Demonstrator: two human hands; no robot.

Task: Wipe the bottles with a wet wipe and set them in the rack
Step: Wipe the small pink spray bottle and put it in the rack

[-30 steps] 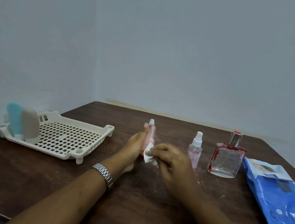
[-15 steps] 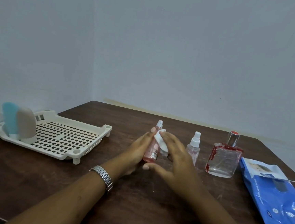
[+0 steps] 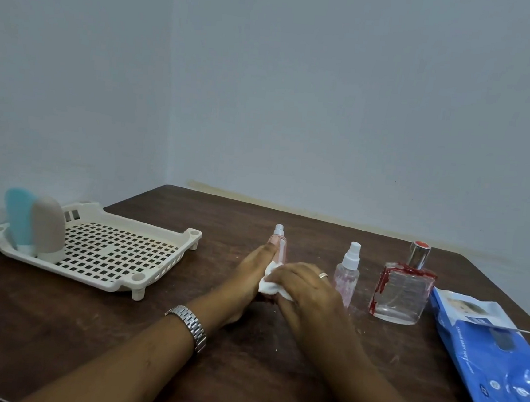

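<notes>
**At centre, a rub-down under way**

At the middle of the table point(image 3: 86, 329), the left hand point(image 3: 251, 273) held the pink bottle point(image 3: 279, 247) upright. Its fingers ran up the bottle's side and its thumb was hidden, a hold that looked meant to steady the bottle against rubbing. The right hand point(image 3: 307, 291) had its fingers curled over the wipe point(image 3: 270, 284), pressing it to the bottle's lower half and hiding the base. The bottle was well apart from the rack point(image 3: 108, 251), so racking seemed not yet due.

At the rack's left end stood a blue bottle point(image 3: 15, 217) and a beige bottle point(image 3: 48, 230), close together and probably done. A spray bottle point(image 3: 348, 272) and a perfume bottle point(image 3: 401, 293) waited to the right within easy reach, with the wipes pack point(image 3: 494, 349) just beyond them.

The table was dark, scuffed wood with pale specks, set into a corner of plain bluish walls point(image 3: 329, 110).
</notes>
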